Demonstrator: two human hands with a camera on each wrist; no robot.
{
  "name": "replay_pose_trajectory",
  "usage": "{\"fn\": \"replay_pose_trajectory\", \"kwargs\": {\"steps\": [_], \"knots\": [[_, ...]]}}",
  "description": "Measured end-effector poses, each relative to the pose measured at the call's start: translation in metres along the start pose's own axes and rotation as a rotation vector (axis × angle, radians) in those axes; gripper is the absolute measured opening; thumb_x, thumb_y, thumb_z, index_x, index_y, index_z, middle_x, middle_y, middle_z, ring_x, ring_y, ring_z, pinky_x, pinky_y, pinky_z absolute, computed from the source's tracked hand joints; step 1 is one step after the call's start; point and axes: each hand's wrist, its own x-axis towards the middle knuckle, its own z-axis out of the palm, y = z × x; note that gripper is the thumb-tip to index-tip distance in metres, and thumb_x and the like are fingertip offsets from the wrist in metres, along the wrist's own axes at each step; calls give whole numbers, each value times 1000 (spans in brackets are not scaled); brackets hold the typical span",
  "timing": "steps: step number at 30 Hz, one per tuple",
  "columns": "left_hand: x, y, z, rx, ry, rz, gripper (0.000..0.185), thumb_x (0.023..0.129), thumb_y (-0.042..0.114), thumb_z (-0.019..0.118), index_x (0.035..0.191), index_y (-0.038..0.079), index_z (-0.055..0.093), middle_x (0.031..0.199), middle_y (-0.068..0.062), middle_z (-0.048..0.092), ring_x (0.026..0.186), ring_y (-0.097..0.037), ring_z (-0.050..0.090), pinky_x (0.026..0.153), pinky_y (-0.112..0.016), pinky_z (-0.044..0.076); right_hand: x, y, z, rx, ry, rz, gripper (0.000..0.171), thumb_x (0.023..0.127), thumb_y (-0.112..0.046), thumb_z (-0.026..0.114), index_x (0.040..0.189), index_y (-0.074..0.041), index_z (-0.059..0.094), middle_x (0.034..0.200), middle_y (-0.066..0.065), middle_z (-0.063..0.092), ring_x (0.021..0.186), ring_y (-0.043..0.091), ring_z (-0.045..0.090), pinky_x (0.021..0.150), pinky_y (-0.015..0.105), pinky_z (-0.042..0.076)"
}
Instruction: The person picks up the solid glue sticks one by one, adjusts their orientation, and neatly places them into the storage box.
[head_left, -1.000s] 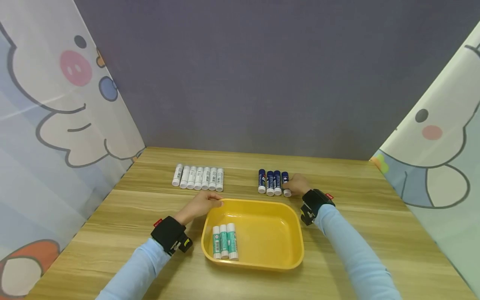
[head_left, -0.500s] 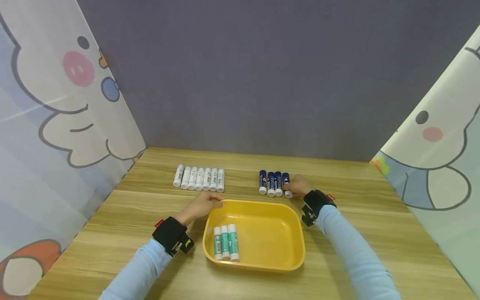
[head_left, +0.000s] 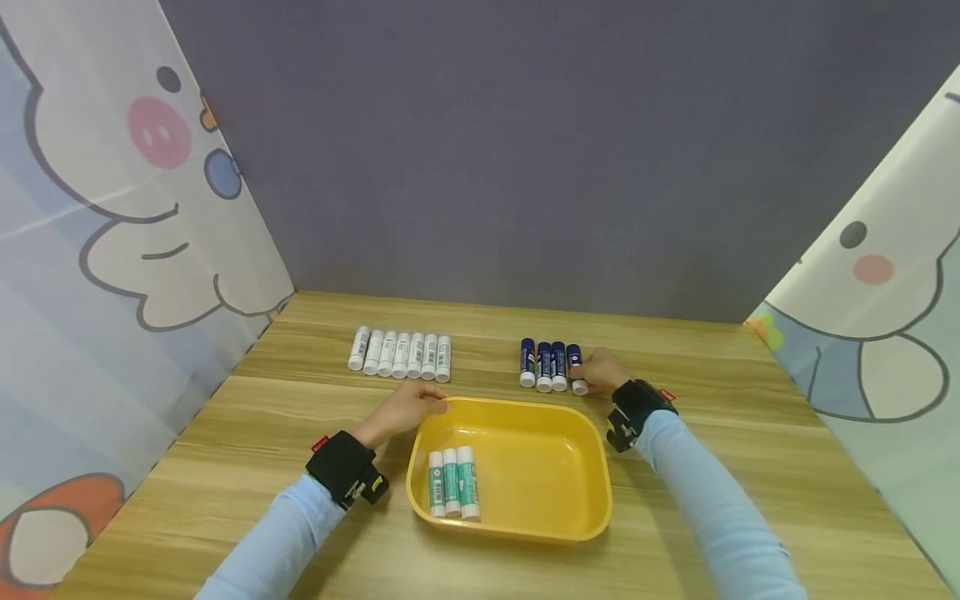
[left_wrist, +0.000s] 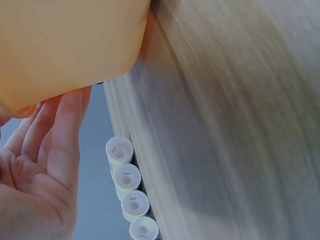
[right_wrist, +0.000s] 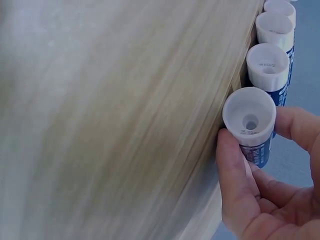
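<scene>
My right hand pinches a blue glue stick with a white base, at the right end of a row on the table. In the right wrist view the thumb and fingers lie around that glue stick's white base. Other blue glue sticks lie just left of it. With its fingers against the outer wall, my left hand grips the far left corner of a yellow tray. Three green-and-white glue sticks lie side by side in the tray's left part.
A row of several white glue sticks lies behind my left hand, at the back left of the wooden table. A grey panel stands behind the table. Printed cloth walls flank both sides.
The view has shifted slightly. Both hands keep their places, the right on the end blue glue stick and the left on the tray's corner.
</scene>
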Motion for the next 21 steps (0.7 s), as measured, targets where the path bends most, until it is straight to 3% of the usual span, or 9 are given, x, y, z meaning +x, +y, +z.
{"fn": "replay_pose_trajectory", "kwargs": {"steps": [14, 21], "knots": [[0, 2, 0, 5, 14, -22, 27, 87, 14, 58, 108, -2, 65, 100, -12, 67, 87, -17, 60, 78, -31, 49, -4, 5, -8, 16, 10, -55, 28, 83, -21, 62, 88, 7, 65, 73, 7, 58, 57, 12, 52, 50, 20, 44], [2, 3, -1, 11, 13, -28, 26, 87, 15, 59, 108, 1, 66, 98, -9, 68, 85, -15, 61, 78, -30, 49, -15, 2, -19, 32, -8, -83, 27, 86, -21, 60, 90, 5, 66, 74, 6, 59, 60, 12, 51, 55, 23, 46]]}}
